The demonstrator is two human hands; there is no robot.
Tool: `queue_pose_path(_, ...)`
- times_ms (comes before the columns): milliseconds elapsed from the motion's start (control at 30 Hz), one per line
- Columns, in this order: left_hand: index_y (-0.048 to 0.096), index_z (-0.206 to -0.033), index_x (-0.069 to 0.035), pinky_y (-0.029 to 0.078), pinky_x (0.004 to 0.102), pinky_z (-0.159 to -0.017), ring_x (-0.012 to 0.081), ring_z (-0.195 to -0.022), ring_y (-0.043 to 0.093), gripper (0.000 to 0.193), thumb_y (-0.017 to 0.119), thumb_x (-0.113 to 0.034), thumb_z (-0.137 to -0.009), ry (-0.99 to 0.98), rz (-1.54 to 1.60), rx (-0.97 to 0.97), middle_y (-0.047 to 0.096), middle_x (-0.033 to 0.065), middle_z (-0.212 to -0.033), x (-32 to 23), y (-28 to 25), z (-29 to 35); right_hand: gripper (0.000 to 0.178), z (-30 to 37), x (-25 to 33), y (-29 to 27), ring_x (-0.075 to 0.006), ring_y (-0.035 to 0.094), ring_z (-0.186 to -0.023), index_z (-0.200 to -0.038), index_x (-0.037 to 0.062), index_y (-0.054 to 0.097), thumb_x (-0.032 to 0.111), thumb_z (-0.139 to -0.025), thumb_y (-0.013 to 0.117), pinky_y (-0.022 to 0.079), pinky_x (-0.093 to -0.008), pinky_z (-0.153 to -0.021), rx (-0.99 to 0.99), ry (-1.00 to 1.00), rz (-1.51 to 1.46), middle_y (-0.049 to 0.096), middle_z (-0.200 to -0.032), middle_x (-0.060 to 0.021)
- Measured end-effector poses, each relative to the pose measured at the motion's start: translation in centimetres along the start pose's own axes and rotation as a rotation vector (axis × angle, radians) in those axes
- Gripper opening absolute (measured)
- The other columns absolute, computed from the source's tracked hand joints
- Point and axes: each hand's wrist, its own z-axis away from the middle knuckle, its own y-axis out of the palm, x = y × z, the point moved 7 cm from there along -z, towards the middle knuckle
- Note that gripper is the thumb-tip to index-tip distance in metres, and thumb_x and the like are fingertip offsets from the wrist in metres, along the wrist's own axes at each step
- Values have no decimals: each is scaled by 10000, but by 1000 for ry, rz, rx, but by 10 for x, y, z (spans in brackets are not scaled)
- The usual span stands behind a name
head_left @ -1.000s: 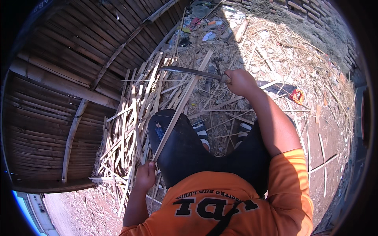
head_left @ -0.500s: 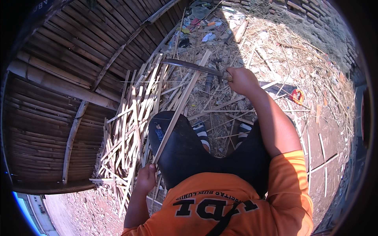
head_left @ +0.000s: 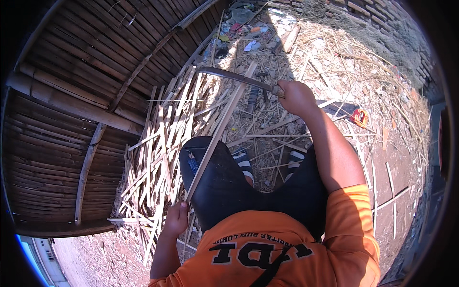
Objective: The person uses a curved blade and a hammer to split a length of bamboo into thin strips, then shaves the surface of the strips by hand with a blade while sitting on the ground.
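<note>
My left hand [head_left: 177, 218] is closed round the near end of a long, pale bamboo strip [head_left: 213, 139], which slants away over my left knee. In my right hand [head_left: 297, 98] is the handle of a machete with a long, slightly curved dark blade [head_left: 229, 75]. The blade points left and lies across the strip close to its far end; whether it cuts into the strip I cannot tell. A dark, rounded object [head_left: 253, 98] stands on the ground just under the blade, partly hidden.
A heap of split bamboo strips [head_left: 165, 124] lies left of my legs, beside a slatted bamboo wall [head_left: 95, 57]. A red-and-yellow item [head_left: 359, 118] rests on a dark board to the right. Shavings and litter cover the ground toward the brick wall [head_left: 368, 16].
The machete and my right hand have shifted very slightly, with the handle end a little lower and to the right. My left hand and the strip have barely moved.
</note>
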Motion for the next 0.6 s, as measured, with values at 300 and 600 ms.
queue_pose_path(300, 585, -845, 6, 443, 393, -606, 229, -588, 535, 522, 372, -389, -1111, 96, 38, 32, 529, 126, -630, -3, 7, 3, 200, 20, 60, 14, -399, 706, -870, -1000, 82, 653, 160, -822, 698, 552, -514, -768, 92, -379, 115, 702, -817, -171)
queue_pose_path(600, 587, -844, -5, 425, 362, -599, 166, -614, 495, 544, 354, -413, -1117, -80, 165, 111, 520, 52, -651, 12, 7, 10, 228, 10, 22, -2, -429, 685, -835, -992, 75, 638, 143, -780, 685, 536, -530, -739, -48, -123, -1, 690, -822, -198)
